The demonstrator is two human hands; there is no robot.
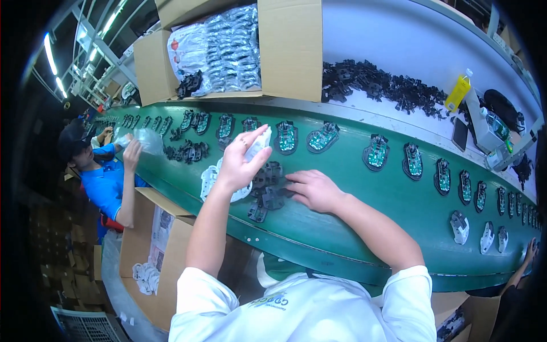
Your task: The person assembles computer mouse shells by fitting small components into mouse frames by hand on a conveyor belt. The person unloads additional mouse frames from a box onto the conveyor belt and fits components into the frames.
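My left hand point(242, 162) is raised over the green conveyor belt, its fingers and thumb closed around a white plastic shell point(260, 145). More white plastic shells point(208, 181) lie on the belt beneath my left forearm, partly hidden by it. To the right of them is a small heap of black plastic parts point(269, 181). My right hand point(316, 189) is low at the heap's right edge, with its fingertips closed on a black plastic part that is mostly covered. Beyond my hands, green circuit boards on dark mouse-shaped bases point(286, 138) stand in a row along the belt.
An open carton point(290, 51) with bagged parts stands behind the belt point(342, 228). Black pieces point(387, 85), a yellow bottle point(458, 91) and a phone point(460, 134) lie on the back ledge. At left, a co-worker point(105, 176) handles a clear bag near another carton point(182, 245).
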